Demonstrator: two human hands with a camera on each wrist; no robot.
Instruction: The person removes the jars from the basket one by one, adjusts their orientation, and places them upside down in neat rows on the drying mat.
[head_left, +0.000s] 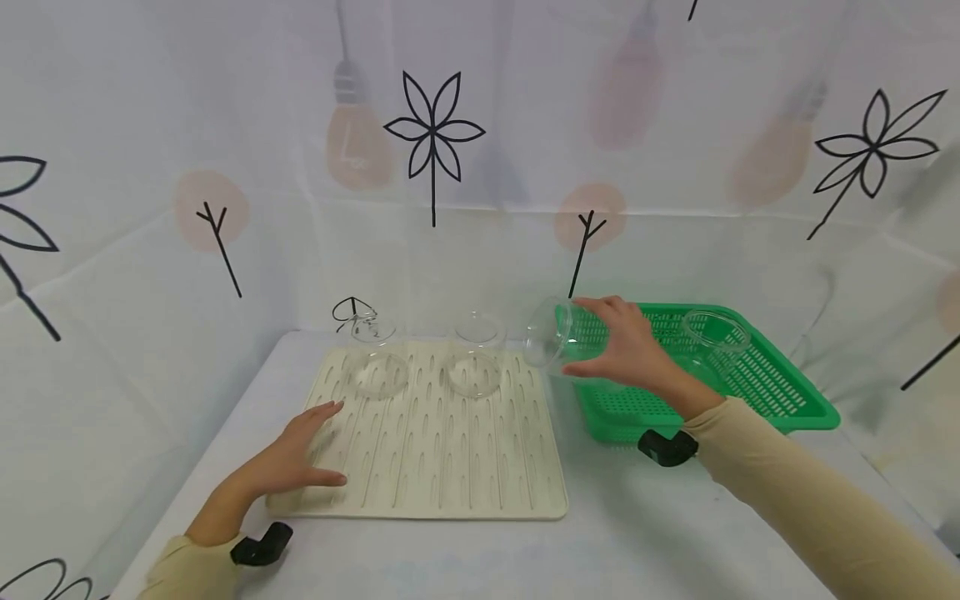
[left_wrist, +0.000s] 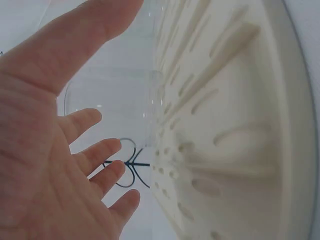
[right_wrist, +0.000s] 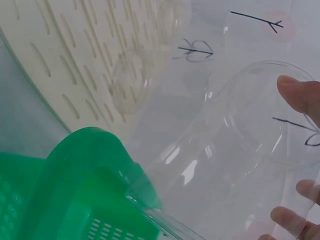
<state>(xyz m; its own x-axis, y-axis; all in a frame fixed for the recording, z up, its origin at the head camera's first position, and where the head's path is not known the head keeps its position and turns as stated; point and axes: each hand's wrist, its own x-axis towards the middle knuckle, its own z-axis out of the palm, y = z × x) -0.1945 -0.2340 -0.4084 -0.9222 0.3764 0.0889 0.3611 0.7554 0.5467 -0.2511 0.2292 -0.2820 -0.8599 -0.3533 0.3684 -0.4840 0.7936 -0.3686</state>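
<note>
In the head view my right hand [head_left: 633, 346] grips a clear glass jar [head_left: 546, 335] by one end, thumb and fingers spread round it. The jar is tilted on its side above the left end of a green basket [head_left: 780, 379]. Its clear wall [right_wrist: 200, 150] fills much of the right wrist view. My left hand [head_left: 296, 454] hovers over the left edge of a cream drying mat [head_left: 450, 467], fingers apart and holding nothing. Two more clear jars, a left one [head_left: 377, 392] and a right one [head_left: 475, 387], stand on the mat's far part.
Another clear jar [head_left: 716, 343] is in the right part of the basket. The basket stands right of the mat on a white-covered table [head_left: 465, 558]. A white curtain [head_left: 480, 167] with printed flowers and bulbs hangs behind. Black straps are on both wrists.
</note>
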